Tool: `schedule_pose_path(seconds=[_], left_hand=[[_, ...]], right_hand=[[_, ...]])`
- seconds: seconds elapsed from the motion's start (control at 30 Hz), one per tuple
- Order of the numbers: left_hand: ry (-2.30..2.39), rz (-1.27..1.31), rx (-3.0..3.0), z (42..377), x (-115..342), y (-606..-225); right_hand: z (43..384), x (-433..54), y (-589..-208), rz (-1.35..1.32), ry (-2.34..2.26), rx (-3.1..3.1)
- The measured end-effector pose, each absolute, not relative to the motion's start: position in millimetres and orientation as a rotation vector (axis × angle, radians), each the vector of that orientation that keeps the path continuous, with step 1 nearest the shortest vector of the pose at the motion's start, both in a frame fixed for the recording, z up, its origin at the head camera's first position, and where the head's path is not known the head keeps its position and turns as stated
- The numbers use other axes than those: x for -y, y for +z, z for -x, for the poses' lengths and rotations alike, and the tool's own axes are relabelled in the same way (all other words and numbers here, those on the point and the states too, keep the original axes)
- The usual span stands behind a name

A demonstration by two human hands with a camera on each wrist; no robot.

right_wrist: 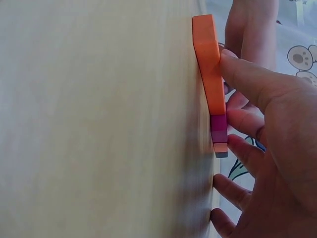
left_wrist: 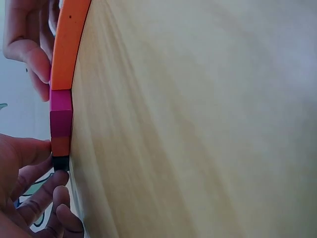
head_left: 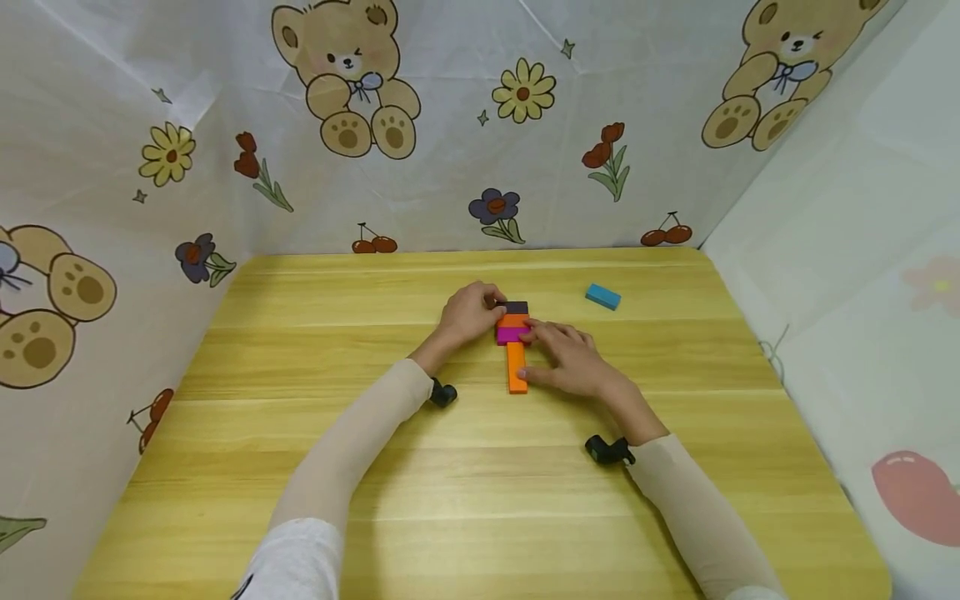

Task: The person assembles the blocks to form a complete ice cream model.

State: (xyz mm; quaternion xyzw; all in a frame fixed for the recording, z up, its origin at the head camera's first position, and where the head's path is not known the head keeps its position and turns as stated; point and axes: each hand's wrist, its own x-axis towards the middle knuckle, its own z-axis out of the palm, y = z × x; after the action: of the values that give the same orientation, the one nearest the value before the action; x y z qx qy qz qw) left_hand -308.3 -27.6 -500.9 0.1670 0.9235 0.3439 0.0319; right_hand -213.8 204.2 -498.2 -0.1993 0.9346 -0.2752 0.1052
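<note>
In the head view, wooden blocks lie in a row on the table: a long orange block (head_left: 517, 371) lengthwise, then a magenta block (head_left: 509, 335), a shorter orange block (head_left: 514, 321) and a black block (head_left: 517, 307) crosswise. My left hand (head_left: 470, 315) pinches at the black block, its thumb right by the short orange block and a finger at the far end in the left wrist view. My right hand (head_left: 570, 360) lies along the row's right side, fingers loosely extended. Its thumb (right_wrist: 242, 69) touches the long orange block, and its index fingertip is at the magenta block.
A blue block (head_left: 603, 297) lies apart at the back right of the wooden table (head_left: 480, 500). Behind the table hangs a cloth (head_left: 442, 200) printed with bears and flowers. Small black cameras (head_left: 609, 450) sit at both wrists.
</note>
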Motion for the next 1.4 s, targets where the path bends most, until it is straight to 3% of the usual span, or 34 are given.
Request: schedule_pose_path(seconds=[0.8, 1.4], left_hand=[[0.380, -0.920, -2.850, 274.2, 35.3, -481.1], [0.435, -0.884, -2.814, 268.8, 39.2, -484.3]], right_hand=[[212.6, -203.5, -496.5, 0.589, -0.817, -2.751], [214.1, -205.1, -494.7, 0.639, -0.812, -2.756]])
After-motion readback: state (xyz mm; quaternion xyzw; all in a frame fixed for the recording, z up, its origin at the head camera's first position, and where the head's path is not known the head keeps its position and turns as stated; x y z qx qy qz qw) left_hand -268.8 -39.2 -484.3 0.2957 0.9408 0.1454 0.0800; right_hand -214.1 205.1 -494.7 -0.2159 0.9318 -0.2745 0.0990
